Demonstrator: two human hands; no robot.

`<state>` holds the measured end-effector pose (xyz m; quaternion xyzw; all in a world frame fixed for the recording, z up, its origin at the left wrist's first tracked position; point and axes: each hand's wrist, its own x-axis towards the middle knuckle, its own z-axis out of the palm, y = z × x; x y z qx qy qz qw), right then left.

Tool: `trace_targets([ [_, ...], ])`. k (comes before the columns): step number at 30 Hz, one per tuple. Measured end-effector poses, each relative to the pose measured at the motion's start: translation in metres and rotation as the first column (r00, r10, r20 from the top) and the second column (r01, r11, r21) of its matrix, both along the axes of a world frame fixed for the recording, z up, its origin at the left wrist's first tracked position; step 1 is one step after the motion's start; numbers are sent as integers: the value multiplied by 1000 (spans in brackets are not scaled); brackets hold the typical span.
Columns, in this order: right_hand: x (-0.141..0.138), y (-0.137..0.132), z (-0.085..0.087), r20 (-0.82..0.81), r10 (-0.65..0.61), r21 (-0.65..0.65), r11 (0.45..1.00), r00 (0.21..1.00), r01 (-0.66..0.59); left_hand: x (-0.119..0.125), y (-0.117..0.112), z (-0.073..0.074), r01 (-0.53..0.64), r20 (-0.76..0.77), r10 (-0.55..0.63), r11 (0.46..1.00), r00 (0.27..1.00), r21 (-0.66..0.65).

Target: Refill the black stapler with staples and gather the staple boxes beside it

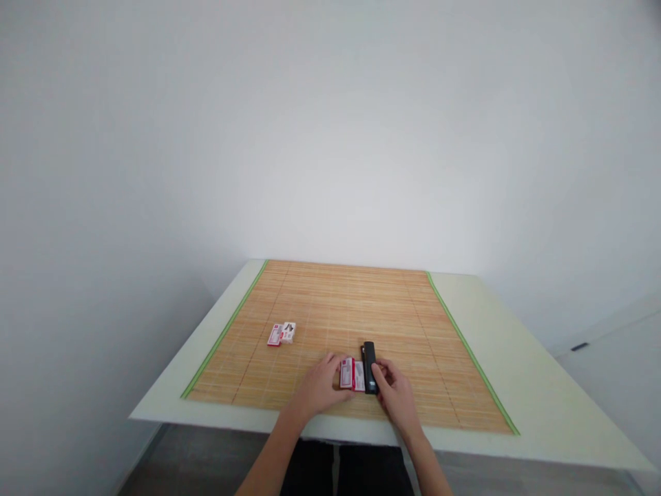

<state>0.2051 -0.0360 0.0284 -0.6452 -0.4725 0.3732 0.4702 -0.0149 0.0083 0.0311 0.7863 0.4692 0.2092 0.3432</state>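
Observation:
Near the front of the bamboo mat, my left hand (320, 384) curls around the left side of a small red-and-white box (347, 373), thumb at its near edge and fingers at its far edge. Against that box's right side lies a second small white box with red edging (359, 376). A black stapler (370, 368) lies lengthwise beside the two boxes. My right hand (395, 393) grips the stapler from the right, its thumb on the near half and its fingers at the side.
Farther left on the bamboo mat (351, 296) are another red-and-white box (275, 335) and a white box with a dark picture (288, 332), side by side. The mat has green borders and covers part of a white table (537, 406) that meets the wall.

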Motion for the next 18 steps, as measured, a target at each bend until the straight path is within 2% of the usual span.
trace_targets([
  [5,3,2,-11,-5,55,17,998,998,-55,3,8,11,55,42,-55,998,998,14],
  [9,4,2,-14,-8,47,24,999,999,-47,11,8,17,94,16,-95,994,995,47],
  [14,6,1,-15,-13,59,26,998,998,-58,21,6,11,59,18,-61,993,998,106],
  [18,7,4,-24,-22,102,-8,995,995,-102,28,9,4,78,42,-85,985,995,154],
])
